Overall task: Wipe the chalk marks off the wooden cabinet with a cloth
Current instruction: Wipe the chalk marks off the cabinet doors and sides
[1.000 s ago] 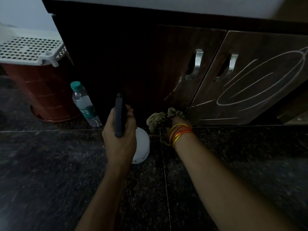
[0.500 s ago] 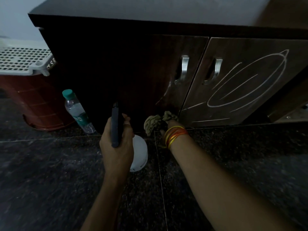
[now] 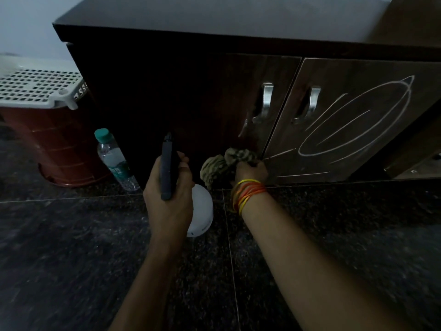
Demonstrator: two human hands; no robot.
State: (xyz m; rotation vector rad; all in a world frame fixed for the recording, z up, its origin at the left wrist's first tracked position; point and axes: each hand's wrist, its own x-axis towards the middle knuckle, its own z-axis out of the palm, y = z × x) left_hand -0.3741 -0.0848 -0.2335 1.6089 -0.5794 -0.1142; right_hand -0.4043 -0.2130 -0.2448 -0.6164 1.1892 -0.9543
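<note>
Pretty dark here, so the left door of the wooden cabinet [image 3: 195,96] is hard to read. The right hand [image 3: 250,169] grips a bunched cloth [image 3: 223,164] at its bottom edge. The left hand [image 3: 168,194] is wrapped round a black-topped white spray bottle [image 3: 201,211]. Chalk marks [image 3: 353,120] loop over the right door. Two handles, one water bottle [image 3: 114,158], contents unclear.

Both forearms are bare, with no sleeves in view. The right wrist carries a stack of thin yellow, orange and red thread bangles [image 3: 248,191]. The left wrist and both hands wear nothing that shows.
</note>
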